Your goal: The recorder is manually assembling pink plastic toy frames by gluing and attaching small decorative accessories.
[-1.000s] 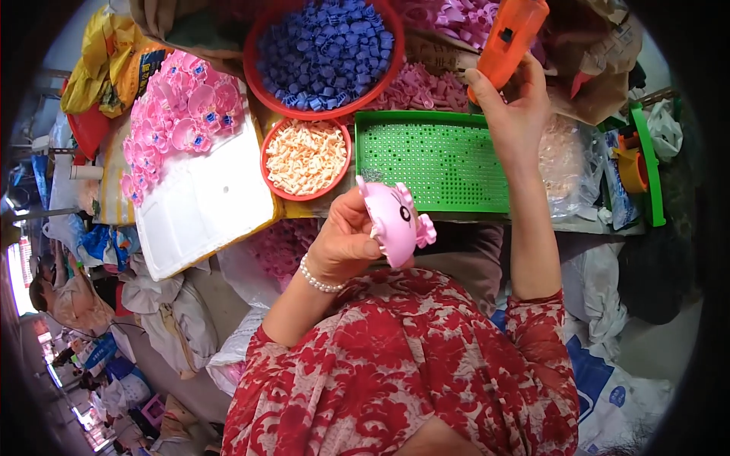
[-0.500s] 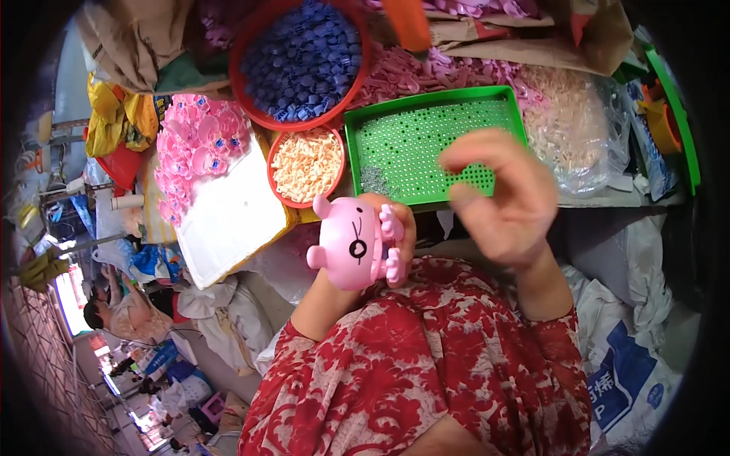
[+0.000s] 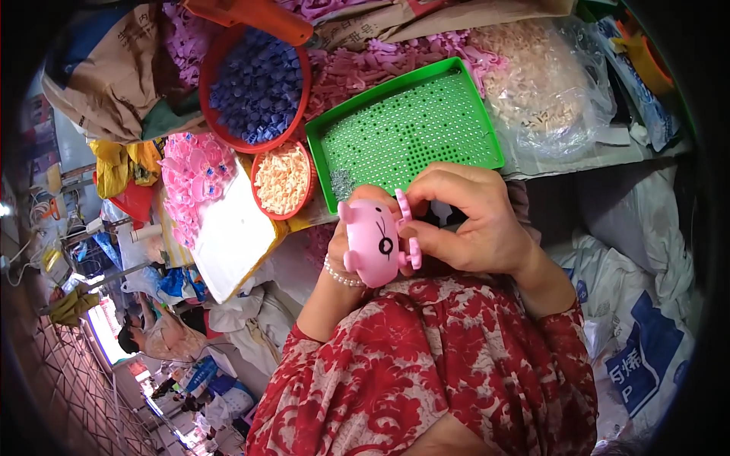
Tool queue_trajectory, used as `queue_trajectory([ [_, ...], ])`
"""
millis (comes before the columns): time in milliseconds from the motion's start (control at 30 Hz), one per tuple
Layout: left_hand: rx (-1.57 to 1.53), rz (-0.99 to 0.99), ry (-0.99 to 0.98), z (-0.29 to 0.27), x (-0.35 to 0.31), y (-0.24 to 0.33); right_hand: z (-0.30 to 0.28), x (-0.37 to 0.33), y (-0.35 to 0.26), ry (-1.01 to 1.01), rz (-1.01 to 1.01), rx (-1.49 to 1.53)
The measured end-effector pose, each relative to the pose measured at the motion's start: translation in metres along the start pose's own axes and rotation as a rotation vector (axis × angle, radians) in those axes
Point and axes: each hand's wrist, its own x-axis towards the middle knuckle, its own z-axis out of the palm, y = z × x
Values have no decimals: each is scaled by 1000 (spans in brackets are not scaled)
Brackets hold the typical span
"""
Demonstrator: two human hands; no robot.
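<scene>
A pink plastic animal-head toy (image 3: 370, 235) with round ears, a line-drawn face and two scalloped paw pieces lies sideways in front of my chest. My left hand (image 3: 338, 245) is closed around it from behind, and the toy hides most of those fingers. From the right, my right hand (image 3: 477, 220) reaches to the paw side. Its thumb and forefinger are pinched close together between the two paws; whatever is at their tips is hidden. Just beyond the hands stands a green perforated tray (image 3: 395, 125), with a small heap of tiny metal parts (image 3: 341, 185) in its near left corner.
Left of the tray are a red basin (image 3: 255, 91) of dark blue pieces and a smaller red basket (image 3: 283, 181) of cream pieces. Pink printed parts (image 3: 199, 178) lie beside a white board (image 3: 234, 242). Clear plastic (image 3: 559, 114) with pale pieces lies to the right.
My right hand has come down and left from above the tray to the toy's paws. The toy has turned slightly in my left hand. The view has shifted, tilting the tray.
</scene>
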Motion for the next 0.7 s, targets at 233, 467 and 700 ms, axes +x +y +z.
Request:
queue_trajectory([
  [233, -341, -50, 49, 14, -2, -9, -7, -7, 6, 59, -131, -65],
  [467, -215, -149, -7, 2, -1, -14, -11, -17, 12, 107, -175, -14],
  [700, -190, -95, -265, -5, 14, -22, -18, -22, 11, 136, -250, -46],
])
